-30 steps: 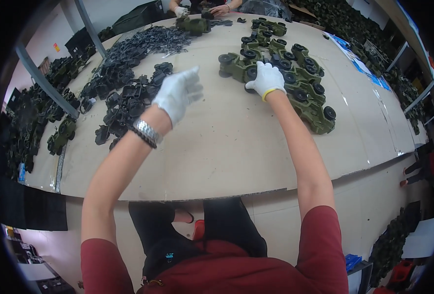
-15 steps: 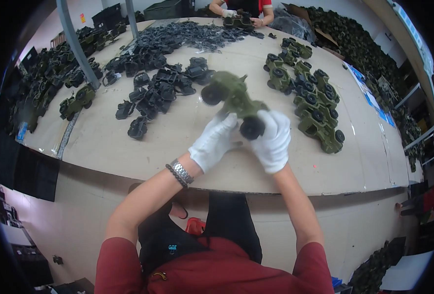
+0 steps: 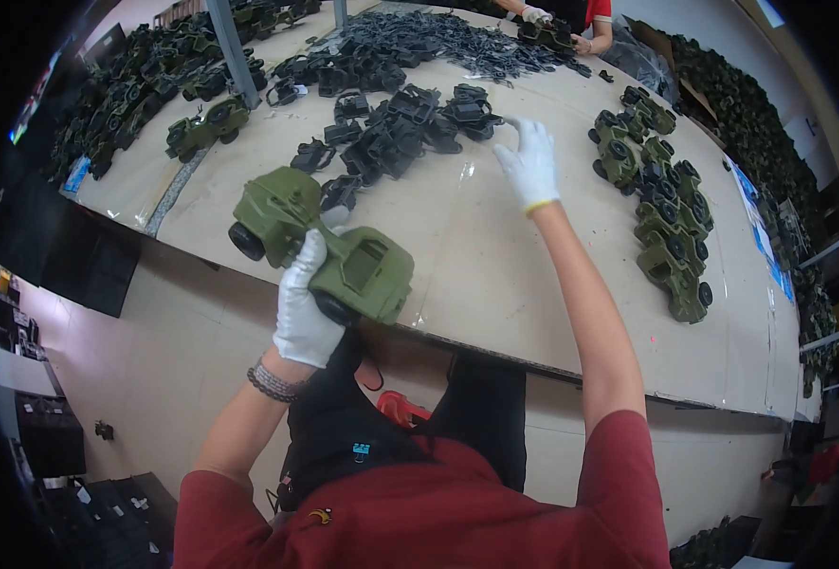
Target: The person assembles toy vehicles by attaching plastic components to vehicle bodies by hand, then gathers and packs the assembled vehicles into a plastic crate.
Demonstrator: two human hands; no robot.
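My left hand [image 3: 308,308], in a white glove, grips a green toy truck [image 3: 367,270] by its narrow middle. The truck is held above the table's front edge, its black wheels toward me and to the left. My right hand [image 3: 531,166], also gloved, reaches out over the table with its fingers apart and nothing visible in them. Beside its fingertips is the near right end of a pile of black plastic toy parts [image 3: 391,133].
Several green toy trucks [image 3: 671,218] stand clustered at the right of the table [image 3: 514,294]. More trucks [image 3: 135,104] heap up at the far left, by a metal post [image 3: 233,52]. A co-worker's hand [image 3: 583,45] works at the far side.
Both hands were on the truck; now only my left holds it, lower and further left. My right hand has let go and moved out toward the black parts. The view has shifted.
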